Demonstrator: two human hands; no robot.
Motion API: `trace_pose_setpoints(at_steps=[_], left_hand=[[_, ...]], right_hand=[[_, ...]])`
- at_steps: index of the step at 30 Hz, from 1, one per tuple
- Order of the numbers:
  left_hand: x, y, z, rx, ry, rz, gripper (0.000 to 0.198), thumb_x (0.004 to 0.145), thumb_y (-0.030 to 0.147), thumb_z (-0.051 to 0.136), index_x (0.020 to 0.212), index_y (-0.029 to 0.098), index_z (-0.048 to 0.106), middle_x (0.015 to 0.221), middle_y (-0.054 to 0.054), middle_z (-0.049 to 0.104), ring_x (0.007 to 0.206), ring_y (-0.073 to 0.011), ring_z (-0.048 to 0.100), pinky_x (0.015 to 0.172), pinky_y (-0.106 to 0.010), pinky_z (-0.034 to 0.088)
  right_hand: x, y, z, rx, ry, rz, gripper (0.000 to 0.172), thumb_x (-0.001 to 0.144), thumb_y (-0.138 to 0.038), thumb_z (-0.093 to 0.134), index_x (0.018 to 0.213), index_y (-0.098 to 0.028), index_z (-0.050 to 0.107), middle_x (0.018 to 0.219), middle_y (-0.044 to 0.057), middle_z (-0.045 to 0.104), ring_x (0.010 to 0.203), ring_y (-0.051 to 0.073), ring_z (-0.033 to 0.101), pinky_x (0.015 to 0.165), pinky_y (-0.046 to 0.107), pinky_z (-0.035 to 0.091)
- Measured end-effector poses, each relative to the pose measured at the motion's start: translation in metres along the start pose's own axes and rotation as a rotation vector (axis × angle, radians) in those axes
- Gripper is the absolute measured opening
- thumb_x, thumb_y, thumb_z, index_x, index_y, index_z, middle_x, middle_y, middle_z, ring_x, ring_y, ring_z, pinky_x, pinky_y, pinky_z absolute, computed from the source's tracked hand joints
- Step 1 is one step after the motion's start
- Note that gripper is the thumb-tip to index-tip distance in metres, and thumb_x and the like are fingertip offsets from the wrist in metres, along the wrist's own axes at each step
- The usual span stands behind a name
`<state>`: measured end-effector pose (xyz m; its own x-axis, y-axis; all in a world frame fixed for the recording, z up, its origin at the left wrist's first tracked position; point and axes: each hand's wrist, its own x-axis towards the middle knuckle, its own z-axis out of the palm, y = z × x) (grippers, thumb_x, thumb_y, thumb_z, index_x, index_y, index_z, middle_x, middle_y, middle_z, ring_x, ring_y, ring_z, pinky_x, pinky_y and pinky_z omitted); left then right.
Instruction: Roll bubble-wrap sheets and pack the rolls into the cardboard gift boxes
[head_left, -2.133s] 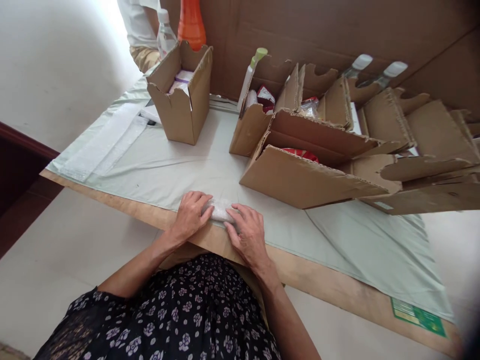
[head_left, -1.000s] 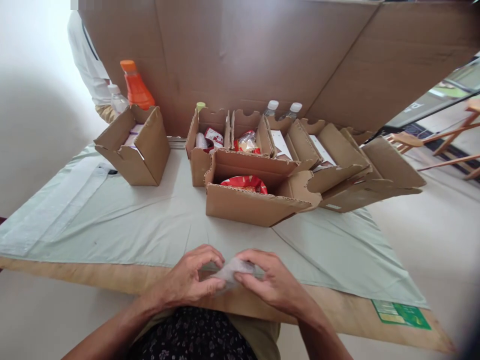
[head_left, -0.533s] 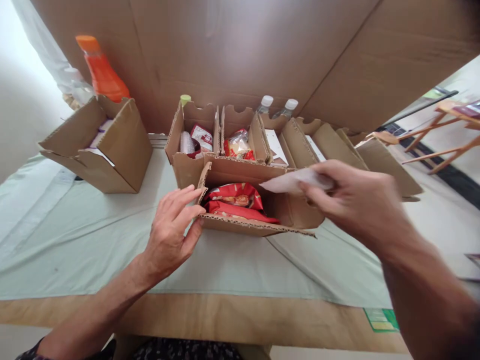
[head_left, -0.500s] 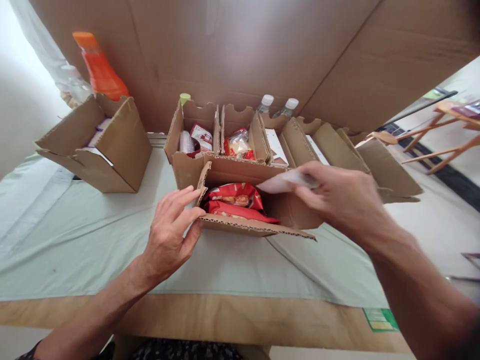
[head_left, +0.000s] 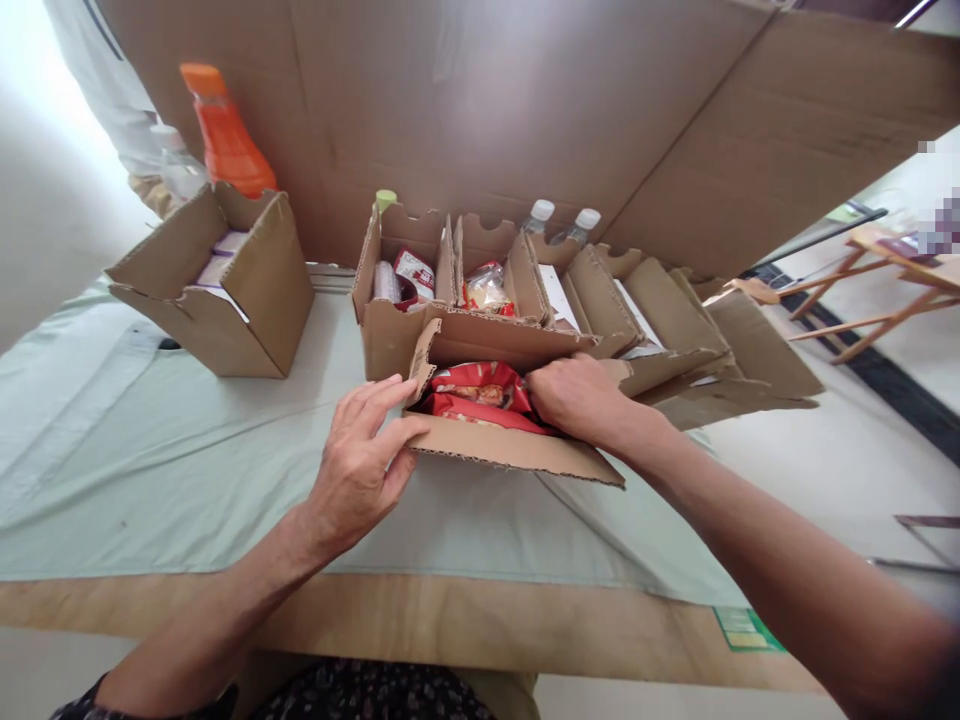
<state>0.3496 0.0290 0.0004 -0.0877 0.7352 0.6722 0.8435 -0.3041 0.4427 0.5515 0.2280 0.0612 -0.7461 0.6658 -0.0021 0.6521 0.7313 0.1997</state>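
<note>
Directly before me an open cardboard box (head_left: 517,452) holds red printed food packets (head_left: 487,398). At its left end my left hand (head_left: 364,445) grips the edge, with the thumb at the front corner and the fingers against the side flap. My right hand (head_left: 574,395) is down inside the right part of the box, beside the red packets. Its fingers are curled, and the box and the hand itself hide whatever is between them. The pale, whitish item it carried earlier does not show now.
A row of cardboard boxes (head_left: 487,235) with packets and white items stands just behind. Another box (head_left: 259,290) stands left, near an orange bottle (head_left: 232,140). A tall cardboard panel (head_left: 465,110) rises behind. A green cloth (head_left: 247,480) covers the table.
My right hand has moved left and down into the box, and the whitish item has gone out of sight. My left hand stays at the box's left end. The view has shifted slightly.
</note>
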Motion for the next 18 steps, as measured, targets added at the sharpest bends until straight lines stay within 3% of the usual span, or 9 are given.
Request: trace_pose_setpoints(at_steps=[3,5,7,9,11,15,18], left_hand=[[-0.006,0.001,-0.004,-0.043,0.037,-0.095,0.045,0.093,0.013,0.061,0.136,0.026,0.056,0.148,-0.014,0.056,0.138,-0.0312,0.055,0.113,-0.053,0.048],[-0.011,-0.001,-0.005,-0.086,0.057,-0.171,0.061,0.094,0.018,0.063,0.15,0.026,0.043,0.151,-0.015,0.053,0.14,-0.0308,0.054,0.115,-0.052,0.047],[-0.018,-0.007,-0.001,-0.149,0.042,-0.265,0.068,0.093,0.022,0.064,0.155,0.027,0.037,0.152,-0.015,0.053,0.138,-0.0304,0.055,0.114,-0.052,0.047],[-0.024,-0.015,0.008,-0.254,0.009,-0.382,0.072,0.093,0.026,0.065,0.157,0.028,0.035,0.155,-0.015,0.05,0.139,-0.0311,0.054,0.114,-0.053,0.047],[-0.026,-0.021,0.023,-0.382,-0.035,-0.5,0.077,0.09,0.03,0.066,0.159,0.028,0.033,0.16,-0.015,0.045,0.143,-0.0334,0.049,0.115,-0.056,0.045],[-0.023,-0.018,0.05,-0.6,-0.133,-0.627,0.078,0.083,0.037,0.069,0.153,0.02,0.04,0.155,-0.017,0.05,0.144,-0.036,0.047,0.118,-0.056,0.04],[-0.028,-0.001,0.053,-0.634,-0.094,-0.642,0.072,0.081,0.036,0.069,0.147,0.017,0.046,0.145,-0.015,0.058,0.139,-0.0344,0.052,0.116,-0.051,0.042]], right_hand=[[-0.03,0.008,-0.023,-0.098,0.084,-0.009,0.018,0.088,-0.031,0.065,0.089,-0.017,0.077,0.087,0.013,0.079,0.087,0.028,0.073,0.082,0.04,0.049],[-0.063,0.018,-0.035,-0.003,0.339,0.102,0.026,0.092,-0.037,0.062,0.103,-0.018,0.076,0.1,0.013,0.08,0.095,0.029,0.073,0.088,0.043,0.05],[-0.097,0.027,-0.031,0.188,0.61,0.297,0.03,0.095,-0.041,0.061,0.111,-0.02,0.075,0.107,0.013,0.079,0.097,0.028,0.072,0.09,0.043,0.051],[-0.121,0.029,-0.011,0.445,0.735,0.459,0.035,0.093,-0.045,0.065,0.117,-0.021,0.073,0.112,0.012,0.077,0.095,0.026,0.072,0.088,0.041,0.054],[-0.128,0.022,0.02,0.714,0.668,0.505,0.046,0.089,-0.054,0.067,0.121,-0.022,0.07,0.113,0.011,0.076,0.091,0.025,0.071,0.084,0.041,0.056],[-0.113,-0.013,0.075,0.992,0.41,0.468,0.057,0.076,-0.071,0.068,0.098,-0.019,0.068,0.091,0.011,0.074,0.079,0.027,0.068,0.074,0.043,0.057],[-0.116,-0.036,0.089,1.013,0.45,0.532,0.053,0.075,-0.071,0.068,0.091,-0.02,0.064,0.083,0.01,0.072,0.076,0.027,0.067,0.071,0.042,0.056]])
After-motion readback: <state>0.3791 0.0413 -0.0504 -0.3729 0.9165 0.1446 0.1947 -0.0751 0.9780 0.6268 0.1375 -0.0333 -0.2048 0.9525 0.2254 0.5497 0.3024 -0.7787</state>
